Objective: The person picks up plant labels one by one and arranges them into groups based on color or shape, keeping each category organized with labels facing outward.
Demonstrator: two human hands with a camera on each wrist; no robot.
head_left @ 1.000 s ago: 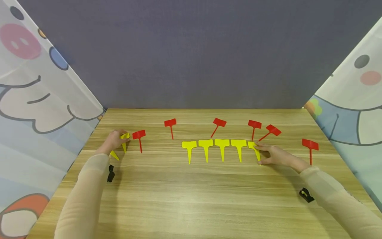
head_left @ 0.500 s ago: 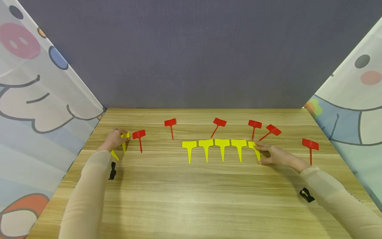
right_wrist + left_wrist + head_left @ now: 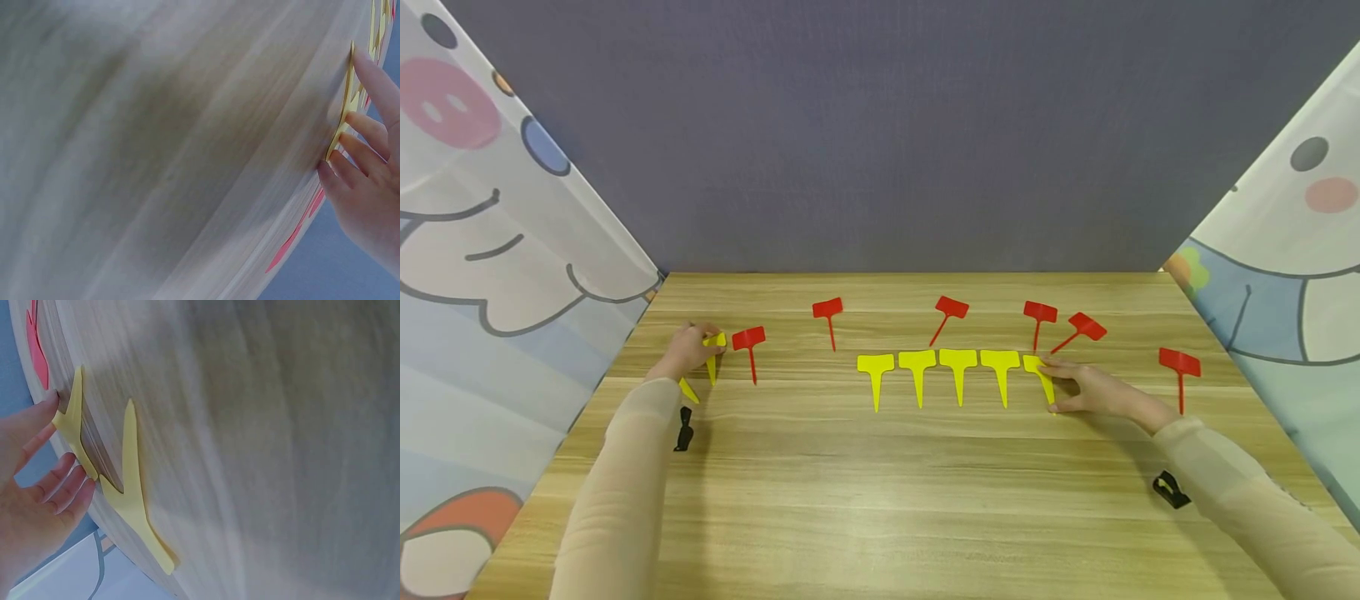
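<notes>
In the head view my left hand [image 3: 683,348] is at the table's left side, its fingertips on a yellow T-shaped plant label [image 3: 712,367]. The left wrist view shows thumb and fingers at opposite ends of that label's head. A second yellow label [image 3: 130,500] lies beside it, partly behind my hand in the head view. On the right, my right hand [image 3: 1093,392] holds another yellow plant label [image 3: 1036,365] at the end of a row, fingers by its head and thumb by the stem's point. Several yellow labels [image 3: 958,358] lie along this row, stems toward me.
Red T-shaped labels lie scattered behind and beside the row, among them one near my left hand [image 3: 748,337] and a red label [image 3: 1180,362] at far right. Small black objects [image 3: 683,431] show near both sleeves. A grey wall [image 3: 910,150] bounds the wooden table [image 3: 865,500] behind.
The left forearm and the black object by it have shifted slightly right and away. My right hand and the labels stay where they were.
</notes>
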